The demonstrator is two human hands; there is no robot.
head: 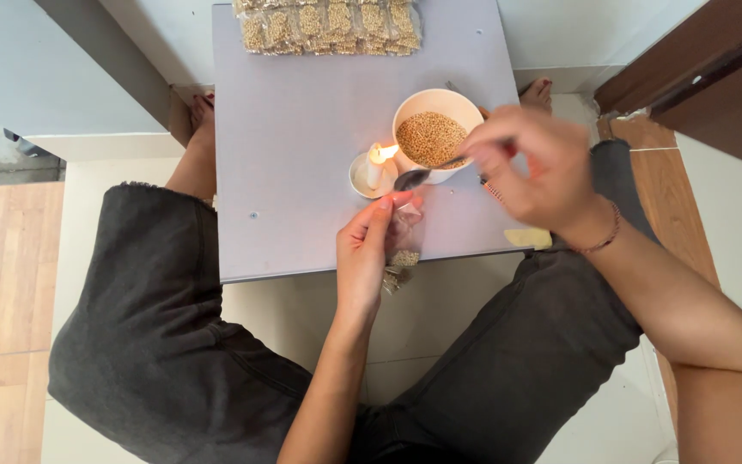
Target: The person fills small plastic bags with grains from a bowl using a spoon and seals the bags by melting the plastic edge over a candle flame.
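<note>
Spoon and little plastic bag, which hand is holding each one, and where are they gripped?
Right hand holds the spoon by its handle end. Left hand pinches the small clear bag at its open top edge.

Small clear pouch (404,249), partly seed-filled, upright beneath metal spoon (427,174).

The left hand (362,249) pinches a small clear bag (404,249) at the tabletop (302,129) edge — the right hand (534,163) holds a spoon (418,176) above it, beside a bowl (434,133) of grain and a lit candle (375,165).
</note>
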